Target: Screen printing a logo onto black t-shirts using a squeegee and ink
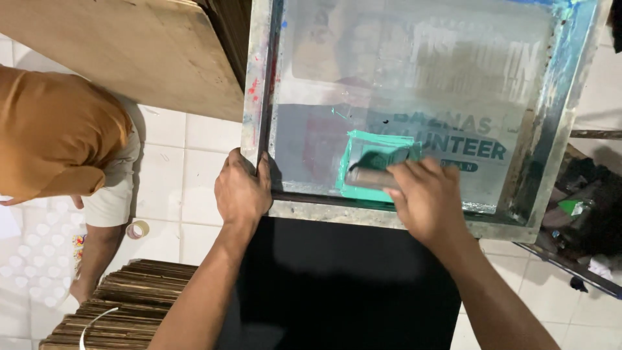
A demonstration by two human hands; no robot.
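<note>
One grey metal-framed printing screen (414,110) lies flat over one black fabric sheet (337,285), its near frame edge just above the bare black cloth. Flat placement judged so the mesh sits tight on the cloth.

Inside the screen, at its near edge, one wooden-handled squeegee (372,176) sits in one patch of teal-green ink (363,149). Right hand (431,201) is wrapped over the squeegee handle, fingers curled and pressed down on it; blade looks tilted toward the near frame edge, judged for dragging ink across the mesh. Pale lettering and shapes show in the mesh beyond and right of the ink.

Left hand (243,191) clamps the screen's near-left corner, fingers hooked over the frame rail, thumb side against the outer edge; judged to keep the frame from sliding under the squeegee push.

Left of the screen: one bare plywood board (129,45) overhangs the white tiled floor (188,175). Further left, one other person in an orange-brown top (52,129) and pale shorts, leg on the floor. One roll of tape (137,229) lies on the tiles near that leg. Below-left of the screen, one stack of brown cardboard sheets (123,304). Right of the screen, one dark cluttered tray (583,220); contents too murky to count.
</note>
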